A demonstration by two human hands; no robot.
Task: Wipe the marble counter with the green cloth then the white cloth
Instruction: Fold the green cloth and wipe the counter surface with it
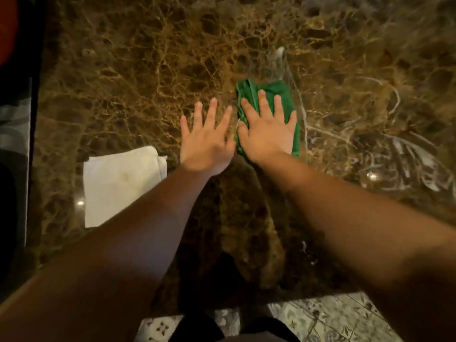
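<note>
On the brown veined marble counter (pixel 138 77): my right hand (pixel 267 133) lies flat, fingers spread, pressing the green cloth (pixel 276 91). Left hand (pixel 206 141) open, palm down beside it. White cloth (pixel 118 186) folded, near left. Patterned floor tiles (pixel 328 319) below the counter edge.

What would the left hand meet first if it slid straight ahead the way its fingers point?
Nothing but bare marble counter, as far as the picture shows. The left hand lies open beside the green cloth, which stays to its right under the right hand.
</note>
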